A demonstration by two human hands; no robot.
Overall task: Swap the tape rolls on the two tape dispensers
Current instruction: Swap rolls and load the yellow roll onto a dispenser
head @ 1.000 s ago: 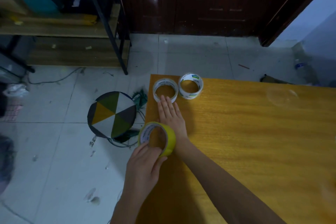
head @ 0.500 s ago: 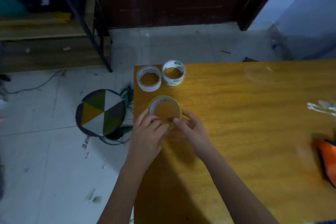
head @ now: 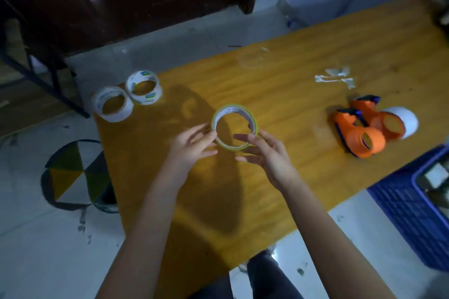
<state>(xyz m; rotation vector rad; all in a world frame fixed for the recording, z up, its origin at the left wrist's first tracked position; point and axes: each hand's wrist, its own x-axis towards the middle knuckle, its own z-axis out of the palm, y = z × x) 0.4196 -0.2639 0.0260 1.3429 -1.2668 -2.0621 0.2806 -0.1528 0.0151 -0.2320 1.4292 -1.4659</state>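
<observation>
Between our two hands, mid-table (head: 279, 94), we hold one yellow roll (head: 234, 128) flat: left hand (head: 192, 145) fingertips pinch its left rim, right hand (head: 264, 153) fingers, loosely spread, grip its right rim. We count two white rolls (head: 113, 104) touching at the far-left corner, and two orange dispensers (head: 357, 138) side by side to our right.

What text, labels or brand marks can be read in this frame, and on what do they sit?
Nothing is legible.
Yellow-edged tape roll held between both hands: print on the inner core, too blurred to read.
White tape roll with blue-green label patches: marks too small to read.
Plain white tape roll: faint core print, unreadable.
</observation>
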